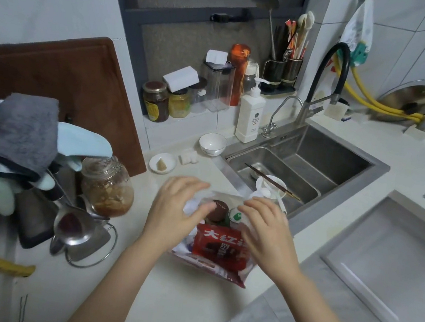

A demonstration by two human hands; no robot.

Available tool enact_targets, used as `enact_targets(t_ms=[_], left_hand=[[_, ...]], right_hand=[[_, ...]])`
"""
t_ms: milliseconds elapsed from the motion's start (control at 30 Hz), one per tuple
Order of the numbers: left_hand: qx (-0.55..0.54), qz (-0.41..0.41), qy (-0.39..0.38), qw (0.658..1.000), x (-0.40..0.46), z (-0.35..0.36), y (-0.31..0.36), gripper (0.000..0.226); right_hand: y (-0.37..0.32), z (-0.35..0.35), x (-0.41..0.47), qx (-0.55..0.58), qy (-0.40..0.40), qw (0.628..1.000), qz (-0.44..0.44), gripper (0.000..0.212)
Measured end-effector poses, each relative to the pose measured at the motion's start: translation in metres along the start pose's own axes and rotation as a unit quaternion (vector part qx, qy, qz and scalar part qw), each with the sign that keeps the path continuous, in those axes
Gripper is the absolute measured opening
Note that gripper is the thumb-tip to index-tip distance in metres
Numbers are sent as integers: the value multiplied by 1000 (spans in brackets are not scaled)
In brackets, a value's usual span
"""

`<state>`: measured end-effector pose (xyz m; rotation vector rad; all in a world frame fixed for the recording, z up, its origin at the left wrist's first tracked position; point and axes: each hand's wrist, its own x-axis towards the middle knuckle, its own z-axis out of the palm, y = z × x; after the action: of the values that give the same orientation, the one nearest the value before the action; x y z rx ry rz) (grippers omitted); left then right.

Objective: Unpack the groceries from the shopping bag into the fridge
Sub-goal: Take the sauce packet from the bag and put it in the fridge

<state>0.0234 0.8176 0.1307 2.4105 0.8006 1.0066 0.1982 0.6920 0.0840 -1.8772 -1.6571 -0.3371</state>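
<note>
A thin plastic shopping bag [229, 275] stands on the pale counter, just left of the sink. Inside it I see a red packet with white characters [219, 250], a brown-capped bottle [218, 209] and a green-and-white cap [235, 214]. My left hand [177, 207] rests on the bag's left rim, fingers bent over the white plastic beside the brown cap. My right hand [267, 229] is on the bag's right rim, fingers spread over the plastic. Both hands appear to hold the bag's mouth apart. No fridge is in view.
A steel sink [340, 160] with a bowl and chopsticks lies right of the bag. A glass jar [107, 188], a rack with ladles [77, 227] and cloths crowd the left. A small dish [162, 163], a white bowl [212, 144] and a soap bottle [250, 114] stand behind.
</note>
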Motion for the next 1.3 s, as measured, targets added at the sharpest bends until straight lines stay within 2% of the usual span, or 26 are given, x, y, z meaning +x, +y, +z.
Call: enact_targets(t_ms=[100,200,300,400,467,567,633,700,767,867,1000,1100,1300], left_hand=[[-50,5,-192,980,-11,-6,6,57],[20,44,-368,928,-18,-6,8,69],[107,82,-417,899,-24,-4,6,81],[137,99,-437,884,-30,-1,-1,91],[170,105,-438,877,-31,3,-5,85],[176,94,-407,892,-28,10,-13,52],[140,67,-395,906,-24,13,-17,33],[107,41,-377,919,-18,14,-20,26],[87,20,-349,933,-11,13,-22,25],[79,-6,-329,941,-1,10,-21,24],[41,-24,-293,955,14,0,-14,21],[-54,-67,-246,965,34,-13,-7,17],[-174,-48,-155,971,85,-33,16,12]], right_hand=[[-4,8,-8,-16,-15,998,-66,25],[-8,13,-10,-39,-41,994,-96,22],[-6,19,-9,-62,-92,988,-109,20],[-4,17,-11,-47,-123,988,-75,33],[-3,14,-12,-48,-143,987,-63,30],[6,15,-16,-96,-160,982,-39,37],[12,16,-19,-137,-174,975,24,39],[14,13,-17,-182,-191,962,77,33],[14,9,-11,-178,-215,951,134,17],[16,6,-6,-69,-203,954,208,17],[12,-13,10,111,-138,949,260,8],[4,-36,28,244,-53,929,274,7],[2,-75,64,397,80,876,262,8]])
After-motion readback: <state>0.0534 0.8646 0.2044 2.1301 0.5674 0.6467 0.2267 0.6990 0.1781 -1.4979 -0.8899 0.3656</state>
